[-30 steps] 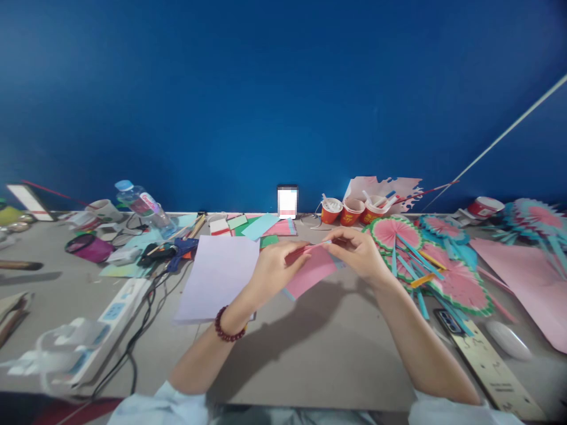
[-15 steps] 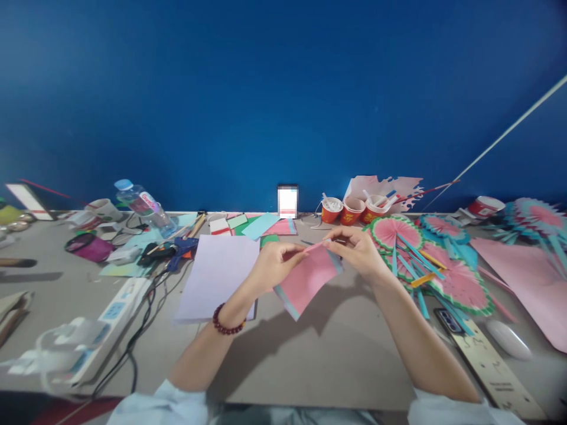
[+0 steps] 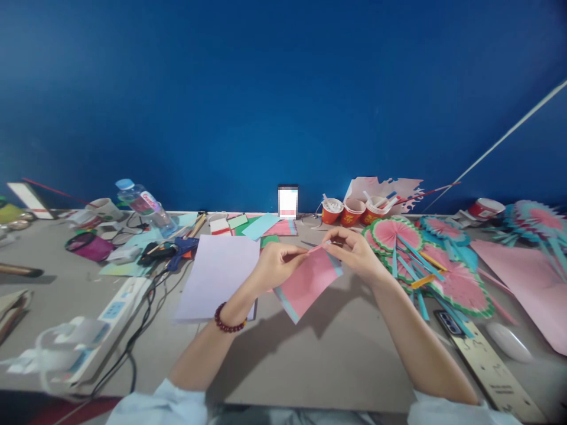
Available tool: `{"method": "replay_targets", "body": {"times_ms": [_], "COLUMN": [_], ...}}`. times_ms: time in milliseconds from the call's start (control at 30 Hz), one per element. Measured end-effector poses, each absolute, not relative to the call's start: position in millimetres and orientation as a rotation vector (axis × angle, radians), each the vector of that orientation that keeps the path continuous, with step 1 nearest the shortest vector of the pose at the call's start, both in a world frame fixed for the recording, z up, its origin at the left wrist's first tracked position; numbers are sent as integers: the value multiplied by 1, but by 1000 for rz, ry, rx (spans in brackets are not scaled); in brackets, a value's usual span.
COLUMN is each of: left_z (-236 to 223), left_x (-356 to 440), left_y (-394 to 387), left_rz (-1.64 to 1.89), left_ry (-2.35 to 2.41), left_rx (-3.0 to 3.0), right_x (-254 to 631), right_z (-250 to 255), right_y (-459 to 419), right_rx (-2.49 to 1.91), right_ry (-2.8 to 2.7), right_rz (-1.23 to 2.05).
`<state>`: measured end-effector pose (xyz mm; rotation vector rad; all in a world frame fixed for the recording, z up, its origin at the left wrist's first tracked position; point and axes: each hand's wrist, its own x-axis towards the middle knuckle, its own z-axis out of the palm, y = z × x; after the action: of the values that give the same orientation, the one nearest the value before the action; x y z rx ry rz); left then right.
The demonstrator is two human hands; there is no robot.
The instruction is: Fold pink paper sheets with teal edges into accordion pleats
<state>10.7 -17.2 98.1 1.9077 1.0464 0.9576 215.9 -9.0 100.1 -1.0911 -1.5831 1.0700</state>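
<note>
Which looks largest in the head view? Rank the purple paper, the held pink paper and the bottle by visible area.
1. Purple paper
2. Pink paper, partly hidden
3. Bottle, long but narrow

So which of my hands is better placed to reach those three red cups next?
Probably your right hand: it is nearer the three red cups than your left hand, though both pinch the pink paper.
</note>
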Motion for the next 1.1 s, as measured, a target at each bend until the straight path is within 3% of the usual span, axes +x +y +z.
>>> {"method": "replay_targets", "body": {"times_ms": [433, 1100], "left_z": [99, 108], "left_x": [14, 1], "left_y": [-21, -17], "left_rz": [881, 688], "left_ry": [1052, 1046], "left_rx": [2076, 1992], "right_x": [213, 221], "right_z": [104, 105], "right_y": [-14, -10], "right_rx": [-1106, -1292], "right_ry": [-1941, -1814], "right_rz": [785, 964]}}
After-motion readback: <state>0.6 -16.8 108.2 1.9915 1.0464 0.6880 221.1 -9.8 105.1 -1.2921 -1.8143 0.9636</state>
